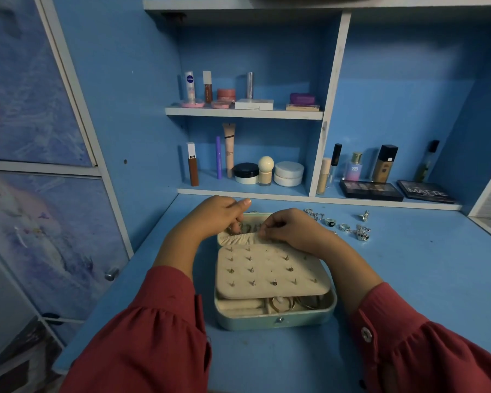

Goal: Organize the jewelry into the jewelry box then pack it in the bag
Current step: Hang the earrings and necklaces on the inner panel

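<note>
head view: both hands [216, 214] [288, 228] pinching jewelry box [275, 319] lid pocket [240, 238]

Both forearms, in red sleeves, reach up from the lower corners toward the frame's centre. The left hand [214, 212] curls its fingers, thumb extended; the right hand [288, 226] pinches with curled fingers.

I see a jewelry box [275, 319] with a smooth, pale green shell and a matt cream fabric-like earring panel [270, 272]. The rings [349, 226] gleam like shiny metal on the matt blue desk [408, 279]. My sleeves [153, 336] look like soft red cloth.
</note>
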A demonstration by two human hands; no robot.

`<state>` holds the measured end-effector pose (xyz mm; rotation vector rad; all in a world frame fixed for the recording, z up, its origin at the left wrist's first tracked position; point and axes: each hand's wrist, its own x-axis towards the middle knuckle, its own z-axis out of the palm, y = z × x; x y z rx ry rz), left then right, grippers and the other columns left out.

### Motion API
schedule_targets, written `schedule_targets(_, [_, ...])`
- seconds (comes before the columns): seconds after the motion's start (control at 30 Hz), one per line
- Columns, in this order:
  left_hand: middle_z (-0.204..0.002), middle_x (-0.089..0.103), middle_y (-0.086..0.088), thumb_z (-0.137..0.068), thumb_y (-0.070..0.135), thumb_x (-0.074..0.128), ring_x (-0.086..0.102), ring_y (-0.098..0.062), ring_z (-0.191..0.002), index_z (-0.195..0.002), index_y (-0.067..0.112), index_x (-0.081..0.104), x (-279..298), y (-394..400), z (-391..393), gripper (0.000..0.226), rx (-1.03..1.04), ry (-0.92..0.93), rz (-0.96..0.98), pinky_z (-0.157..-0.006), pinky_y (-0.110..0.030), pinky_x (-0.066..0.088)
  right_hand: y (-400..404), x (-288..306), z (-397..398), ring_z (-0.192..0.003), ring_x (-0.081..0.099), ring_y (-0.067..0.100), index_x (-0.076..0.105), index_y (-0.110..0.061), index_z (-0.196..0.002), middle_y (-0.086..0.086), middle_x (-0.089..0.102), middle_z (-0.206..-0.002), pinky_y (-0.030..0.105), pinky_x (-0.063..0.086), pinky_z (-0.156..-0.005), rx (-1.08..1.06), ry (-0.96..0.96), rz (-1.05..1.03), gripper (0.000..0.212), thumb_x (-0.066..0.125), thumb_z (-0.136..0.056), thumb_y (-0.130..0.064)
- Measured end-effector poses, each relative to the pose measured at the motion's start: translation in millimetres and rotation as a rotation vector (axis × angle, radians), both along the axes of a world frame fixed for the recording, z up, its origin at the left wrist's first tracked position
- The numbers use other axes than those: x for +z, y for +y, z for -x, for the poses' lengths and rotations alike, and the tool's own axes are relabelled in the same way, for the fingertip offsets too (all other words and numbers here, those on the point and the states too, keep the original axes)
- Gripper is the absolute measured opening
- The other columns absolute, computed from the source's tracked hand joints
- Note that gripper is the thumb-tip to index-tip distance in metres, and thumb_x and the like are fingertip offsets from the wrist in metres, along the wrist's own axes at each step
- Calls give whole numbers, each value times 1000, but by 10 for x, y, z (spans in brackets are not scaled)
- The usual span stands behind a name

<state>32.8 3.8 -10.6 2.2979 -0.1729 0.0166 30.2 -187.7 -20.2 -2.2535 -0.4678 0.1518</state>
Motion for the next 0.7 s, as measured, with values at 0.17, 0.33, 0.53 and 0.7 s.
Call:
schedule_targets(0.17, [-70, 71, -4, -97, 49, 44, 65, -15, -76, -81, 11, 68, 11, 13, 5, 47, -11, -10, -24, -72, -25, 44, 0, 13, 9, -70, 54, -1, 71, -23, -82, -13, 64, -76, 9, 39, -59, 5, 4, 9, 5, 68, -87, -23])
schedule_targets(0.33, [-72, 70, -3, -97, 46, 44, 62, -11, -72, -80, 12, 65, -6, 40, -23, 44, 7, -68, -24, -69, -27, 42, 5, 19, 14, -69, 54, -2, 70, -24, -79, -16, 62, -73, 6, 38, -55, 9, 3, 8, 8, 68, -87, -22])
schedule_targets(0.53, [-67, 67, -1, -96, 50, 44, 63, -14, -72, -80, 11, 69, -24, 42, -34, 49, 3, -12, -73, -76, -30, 46, 6, 17, 10, -70, 54, -2, 70, -22, -81, -15, 63, -75, 6, 36, -56, 12, 4, 14, 6, 68, -87, -23])
schedule_targets(0.7, [-88, 71, -4, -94, 56, 43, 64, -17, -86, -85, 15, 74, -60, 30, -63, 52, 52, -33, -183, -85, -36, 50, 2, 12, 5, -70, 54, -3, 71, -23, -82, -16, 63, -76, 7, 36, -57, 14, 4, 23, 6, 68, -87, -23])
